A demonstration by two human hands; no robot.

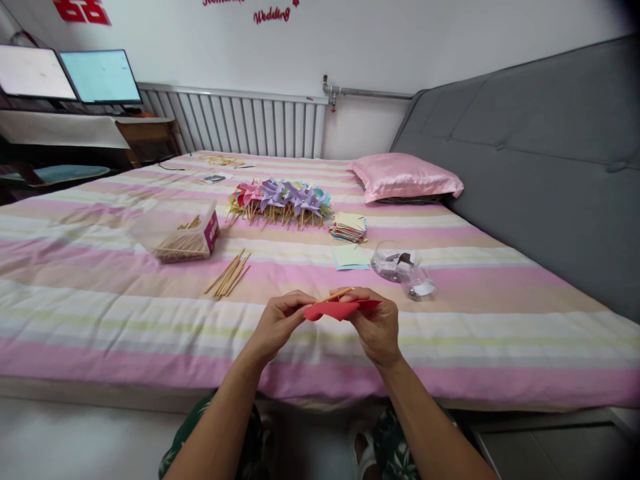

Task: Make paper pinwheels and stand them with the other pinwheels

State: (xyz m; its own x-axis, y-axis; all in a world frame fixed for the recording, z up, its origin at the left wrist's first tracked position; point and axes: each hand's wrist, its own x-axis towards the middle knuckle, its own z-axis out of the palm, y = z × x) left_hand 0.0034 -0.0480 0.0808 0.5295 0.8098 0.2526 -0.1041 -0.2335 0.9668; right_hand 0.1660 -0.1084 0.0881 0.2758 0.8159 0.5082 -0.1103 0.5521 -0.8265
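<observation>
Left hand pinches one edge of a red paper piece above the striped bedsheet; right hand grips its opposite side, a wooden stick along the top. Beyond: loose sticks near a clear plastic tub, clustered pinwheels, stacked paper squares, and a clear container right of them.

Papers lie right of the tub (sticks inside).
</observation>
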